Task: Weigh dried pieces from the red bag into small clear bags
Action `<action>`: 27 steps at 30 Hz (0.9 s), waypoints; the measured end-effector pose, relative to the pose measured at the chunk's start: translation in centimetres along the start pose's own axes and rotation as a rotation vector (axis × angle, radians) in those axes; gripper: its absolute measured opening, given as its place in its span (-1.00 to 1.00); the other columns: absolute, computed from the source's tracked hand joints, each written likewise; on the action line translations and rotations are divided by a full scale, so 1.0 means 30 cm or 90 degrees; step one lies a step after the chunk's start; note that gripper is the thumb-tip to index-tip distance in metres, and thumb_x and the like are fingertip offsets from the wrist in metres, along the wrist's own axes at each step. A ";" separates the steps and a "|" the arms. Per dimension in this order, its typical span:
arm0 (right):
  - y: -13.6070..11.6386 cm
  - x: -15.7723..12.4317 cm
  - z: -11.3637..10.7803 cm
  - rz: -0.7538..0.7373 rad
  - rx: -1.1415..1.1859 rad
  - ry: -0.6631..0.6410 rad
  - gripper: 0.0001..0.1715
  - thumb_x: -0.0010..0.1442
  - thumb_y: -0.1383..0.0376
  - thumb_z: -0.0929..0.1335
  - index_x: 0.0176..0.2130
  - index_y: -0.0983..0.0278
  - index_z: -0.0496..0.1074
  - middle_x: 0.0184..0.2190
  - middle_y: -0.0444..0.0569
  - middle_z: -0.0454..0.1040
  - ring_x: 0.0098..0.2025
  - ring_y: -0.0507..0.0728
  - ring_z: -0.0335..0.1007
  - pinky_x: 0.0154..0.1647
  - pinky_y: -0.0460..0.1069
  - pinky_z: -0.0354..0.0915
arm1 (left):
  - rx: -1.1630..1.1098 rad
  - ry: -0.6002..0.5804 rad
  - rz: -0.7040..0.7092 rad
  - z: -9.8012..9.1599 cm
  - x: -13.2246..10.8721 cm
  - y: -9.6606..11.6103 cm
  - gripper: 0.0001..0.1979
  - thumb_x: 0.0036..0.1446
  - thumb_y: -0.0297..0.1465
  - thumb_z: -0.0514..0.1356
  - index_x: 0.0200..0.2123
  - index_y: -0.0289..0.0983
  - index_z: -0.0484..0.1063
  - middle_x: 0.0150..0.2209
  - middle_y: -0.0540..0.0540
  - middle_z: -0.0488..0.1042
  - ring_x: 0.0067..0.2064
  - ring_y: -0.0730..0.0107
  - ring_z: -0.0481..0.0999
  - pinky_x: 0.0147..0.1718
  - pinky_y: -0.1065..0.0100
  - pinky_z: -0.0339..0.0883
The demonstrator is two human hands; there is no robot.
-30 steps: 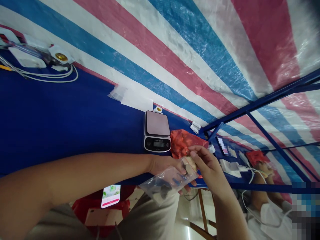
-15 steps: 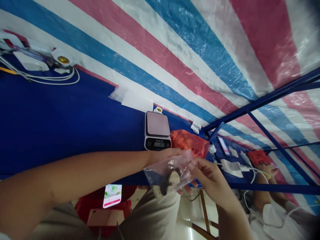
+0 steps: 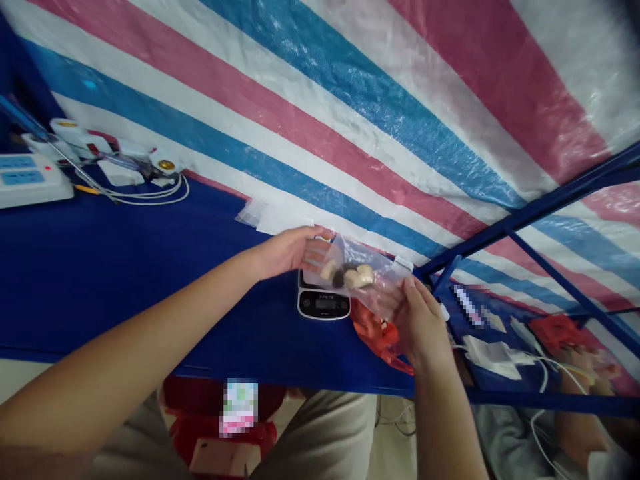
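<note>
A clear plastic bag point(image 3: 383, 273) holding several pale and dark pieces point(image 3: 359, 276) hangs over a small digital kitchen scale point(image 3: 324, 305), hiding most of its weighing plate. My right hand point(image 3: 425, 320) pinches the bag's right end between thumb and fingers. At the other end, my left hand point(image 3: 290, 252) has its fingers stretched and spread behind the see-through film, touching or very near it. Whether the bag rests on the plate cannot be made out. An orange-red plastic bag point(image 3: 373, 333) lies just right of the scale, partly under my right hand.
White papers point(image 3: 280, 219) lie at the table's back edge, by a striped tarp wall point(image 3: 300, 113). A power strip point(image 3: 33, 179) and coiled cable point(image 3: 160, 197) are at left. Blue metal bars point(image 3: 545, 193) stand at right; beyond them are another person's hands point(image 3: 585, 367). A phone point(image 3: 239, 407) sits below the table edge.
Both hands have moved up and away from the table's front edge, carrying the clear bag over the scale. My left hand's fingers have spread out, and the bag is stretched flatter.
</note>
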State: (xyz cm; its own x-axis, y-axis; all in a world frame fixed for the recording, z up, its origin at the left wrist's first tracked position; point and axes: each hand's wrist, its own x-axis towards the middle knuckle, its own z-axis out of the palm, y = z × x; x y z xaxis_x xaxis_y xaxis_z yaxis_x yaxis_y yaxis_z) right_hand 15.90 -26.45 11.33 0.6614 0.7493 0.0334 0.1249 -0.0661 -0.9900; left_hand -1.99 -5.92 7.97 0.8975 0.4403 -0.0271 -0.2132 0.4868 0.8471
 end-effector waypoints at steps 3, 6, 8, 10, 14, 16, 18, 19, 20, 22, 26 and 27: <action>0.046 0.095 0.105 0.038 0.082 -0.008 -0.61 0.16 -0.08 0.38 -0.28 0.14 0.29 -0.27 0.03 0.62 -0.25 0.26 0.60 -0.31 0.12 0.51 | 0.023 0.253 0.195 -0.107 0.040 0.001 -0.64 0.01 -0.20 0.34 -0.18 -0.30 0.44 -0.25 -0.09 0.52 -0.34 0.42 0.51 -0.43 0.43 0.36; 0.122 0.141 0.154 0.094 0.130 0.034 -0.59 0.04 -0.02 0.45 -0.28 0.20 0.37 -0.29 0.06 0.63 -0.24 0.25 0.61 -0.21 0.12 0.53 | 0.079 0.443 0.255 -0.200 0.068 -0.042 -0.77 -0.06 -0.29 0.32 -0.37 -0.30 0.40 -0.47 0.02 0.39 -0.54 0.55 0.32 -0.62 0.48 0.12; 0.177 0.135 0.140 0.083 0.134 0.120 -0.55 0.00 0.00 0.48 -0.25 0.25 0.42 -0.32 0.03 0.62 -0.25 0.22 0.60 -0.18 0.09 0.53 | 0.108 0.483 0.257 -0.236 0.078 -0.072 -0.81 -0.09 -0.33 0.30 -0.44 -0.29 0.38 -0.54 0.06 0.33 -0.59 0.57 0.24 -0.66 0.47 0.02; 0.226 0.114 0.100 0.059 0.129 0.193 -0.53 0.01 0.00 0.47 -0.20 0.26 0.45 -0.34 -0.02 0.61 -0.26 0.17 0.59 -0.15 0.06 0.51 | 0.122 0.472 0.262 -0.250 0.085 -0.090 -0.83 -0.09 -0.32 0.28 -0.46 -0.27 0.38 -0.58 0.07 0.30 -0.60 0.57 0.21 -0.66 0.46 0.00; 0.294 0.074 0.023 -0.017 0.074 0.253 -0.58 0.11 -0.02 0.41 -0.20 0.25 0.45 -0.36 -0.06 0.58 -0.26 0.14 0.57 -0.05 0.10 0.47 | 0.187 0.460 0.258 -0.240 0.098 -0.097 -0.82 -0.08 -0.28 0.27 -0.50 -0.27 0.38 -0.62 0.07 0.28 -0.59 0.56 0.20 -0.63 0.46 -0.01; 0.315 0.047 0.007 -0.100 -0.059 0.272 -0.62 0.20 -0.01 0.35 -0.20 0.24 0.45 -0.30 -0.02 0.58 -0.21 0.16 0.56 0.00 0.14 0.43 | 0.214 0.458 0.255 -0.235 0.101 -0.099 -0.80 -0.08 -0.27 0.27 -0.52 -0.27 0.38 -0.62 0.07 0.29 -0.58 0.55 0.20 -0.61 0.45 0.00; 0.330 -0.001 0.007 -0.188 -0.245 0.280 -0.63 0.27 0.02 0.31 -0.17 0.25 0.47 -0.21 0.06 0.59 -0.13 0.21 0.54 0.02 0.16 0.39 | 0.225 0.452 0.253 -0.233 0.102 -0.103 -0.79 -0.07 -0.25 0.27 -0.53 -0.26 0.37 -0.63 0.07 0.28 -0.58 0.55 0.21 -0.60 0.45 0.00; 0.336 -0.033 0.013 -0.228 -0.325 0.277 -0.63 0.30 0.04 0.29 -0.16 0.26 0.48 -0.18 0.09 0.59 -0.10 0.24 0.54 0.01 0.16 0.38 | 0.229 0.449 0.252 -0.234 0.102 -0.105 -0.79 -0.07 -0.25 0.27 -0.53 -0.26 0.37 -0.63 0.07 0.28 -0.57 0.54 0.21 -0.59 0.44 0.01; 0.342 -0.069 0.021 -0.261 -0.379 0.271 -0.64 0.32 0.06 0.28 -0.16 0.27 0.49 -0.17 0.11 0.59 -0.09 0.25 0.54 0.00 0.14 0.37 | 0.232 0.448 0.250 -0.235 0.101 -0.107 -0.78 -0.07 -0.25 0.27 -0.53 -0.26 0.37 -0.63 0.07 0.28 -0.57 0.54 0.21 -0.59 0.44 0.01; 0.354 -0.139 0.041 -0.290 -0.410 0.246 -0.66 0.35 0.10 0.28 -0.16 0.27 0.50 -0.25 0.08 0.59 -0.18 0.21 0.55 -0.10 0.07 0.38 | 0.239 0.449 0.248 -0.235 0.099 -0.108 -0.79 -0.07 -0.25 0.27 -0.52 -0.26 0.37 -0.63 0.07 0.29 -0.57 0.54 0.21 -0.58 0.44 0.01; 0.377 -0.206 0.066 -0.187 -0.302 0.172 -0.64 0.36 0.06 0.29 -0.18 0.28 0.50 -0.57 -0.14 0.44 -0.53 0.07 0.41 -0.42 -0.05 0.31 | 0.254 0.452 0.244 -0.234 0.100 -0.108 -0.78 -0.05 -0.24 0.27 -0.52 -0.26 0.37 -0.62 0.06 0.29 -0.57 0.53 0.21 -0.57 0.43 0.03; 0.382 -0.201 0.067 -0.152 -0.248 0.173 -0.62 0.35 0.03 0.31 -0.19 0.28 0.50 -0.62 -0.19 0.38 -0.58 0.05 0.34 -0.49 -0.07 0.27 | 0.257 0.451 0.243 -0.234 0.101 -0.109 -0.78 -0.05 -0.24 0.27 -0.52 -0.26 0.37 -0.62 0.06 0.29 -0.57 0.52 0.21 -0.57 0.42 0.03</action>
State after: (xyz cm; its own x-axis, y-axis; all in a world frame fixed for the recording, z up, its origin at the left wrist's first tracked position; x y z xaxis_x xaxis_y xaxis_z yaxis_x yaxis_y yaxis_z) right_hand 11.86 -30.42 -0.48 0.7425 0.5791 0.3366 0.5266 -0.1941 -0.8277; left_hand -1.29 -0.87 1.40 0.3156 0.9449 0.0871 -0.1761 -0.0318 0.9839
